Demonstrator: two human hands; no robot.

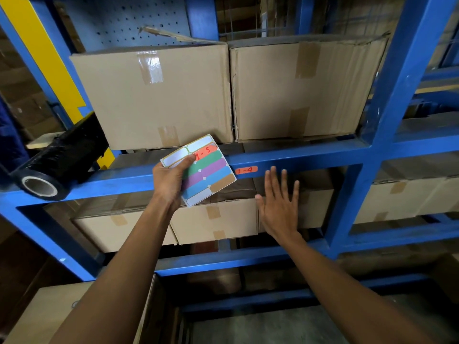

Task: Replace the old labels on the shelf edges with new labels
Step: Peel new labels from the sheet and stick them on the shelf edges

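In front of the blue shelf beam [298, 161], the left hand [171, 180] is holding up a label sheet [201, 170], its fingers [190, 158] pinching the sheet with the thumb lying across the upper left part. The sheet is carrying rows of coloured labels, and an orange one near its top is reading "1-5". Just right of the sheet, an orange label [246, 170] marked "1-4" is sticking to the face of the beam. The right hand [279, 202] is hovering flat just below that label, its fingers [273, 180] spread and holding nothing, their tips reaching up near the beam's lower edge. Above the beam, two taped cardboard boxes [223, 93] are sitting side by side. At the beam's left end, a black film roll [62, 160] is lying on its side.
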